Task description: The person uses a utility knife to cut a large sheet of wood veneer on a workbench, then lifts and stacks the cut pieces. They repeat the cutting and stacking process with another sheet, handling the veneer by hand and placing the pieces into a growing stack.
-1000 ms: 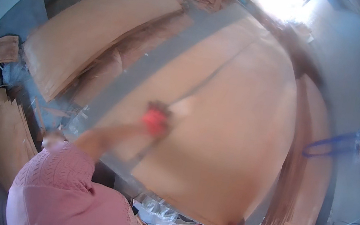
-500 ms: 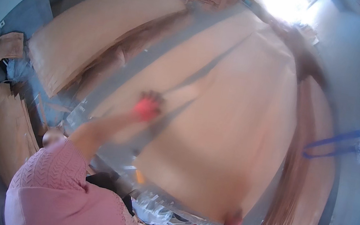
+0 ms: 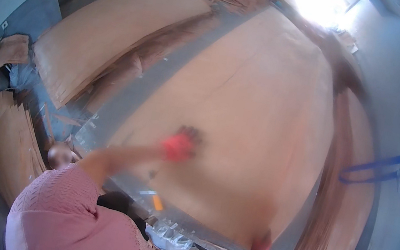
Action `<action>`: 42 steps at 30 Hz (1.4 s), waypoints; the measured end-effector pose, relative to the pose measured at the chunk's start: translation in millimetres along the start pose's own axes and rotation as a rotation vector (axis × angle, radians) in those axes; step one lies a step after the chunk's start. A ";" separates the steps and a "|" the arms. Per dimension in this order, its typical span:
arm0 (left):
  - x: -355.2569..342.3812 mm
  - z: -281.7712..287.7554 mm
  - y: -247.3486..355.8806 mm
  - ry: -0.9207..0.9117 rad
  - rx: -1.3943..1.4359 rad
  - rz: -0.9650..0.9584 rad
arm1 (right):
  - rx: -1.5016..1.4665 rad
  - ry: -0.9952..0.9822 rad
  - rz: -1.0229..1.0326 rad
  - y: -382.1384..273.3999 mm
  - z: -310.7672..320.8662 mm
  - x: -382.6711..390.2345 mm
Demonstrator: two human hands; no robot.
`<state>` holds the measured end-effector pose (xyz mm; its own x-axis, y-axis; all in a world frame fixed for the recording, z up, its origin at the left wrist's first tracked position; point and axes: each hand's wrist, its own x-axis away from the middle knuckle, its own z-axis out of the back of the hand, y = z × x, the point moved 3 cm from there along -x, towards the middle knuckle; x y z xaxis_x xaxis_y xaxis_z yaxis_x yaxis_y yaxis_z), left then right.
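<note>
One gloved left hand (image 3: 179, 145) flat on veneer sheet (image 3: 251, 133)

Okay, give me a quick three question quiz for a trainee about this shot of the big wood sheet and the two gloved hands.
1. True or false: the left hand lies flat on the large veneer sheet.
2. Where is the right hand? A) at the sheet's near edge B) on the blue strap C) on the far stack
3. What colour is the person's sleeve?

Key: 1 true; 2 A; 3 pink. The picture is blurred, so neither hand's grip can be judged.
</note>
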<state>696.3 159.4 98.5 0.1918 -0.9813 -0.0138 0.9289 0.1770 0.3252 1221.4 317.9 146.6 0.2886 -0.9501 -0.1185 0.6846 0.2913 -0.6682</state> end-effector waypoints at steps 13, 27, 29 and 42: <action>20.0 23.7 6.8 -0.261 -0.048 0.121 | 0.279 -0.066 -0.113 25.3 -5.9 9.6; 8.4 -6.8 1.9 -0.288 -0.223 0.171 | 0.426 0.051 -0.490 152.8 -35.2 207.1; 7.3 -6.3 5.7 -0.284 -0.230 0.175 | 0.285 0.085 -0.375 145.0 -52.3 210.2; 15.0 -34.1 -35.8 -0.125 -0.243 0.095 | -0.191 0.003 -0.417 113.4 -69.0 125.5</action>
<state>676.7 140.9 54.4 0.2555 -0.9584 0.1272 0.9601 0.2670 0.0832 1289.1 224.0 5.3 0.0119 -0.9822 0.1874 0.6062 -0.1419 -0.7826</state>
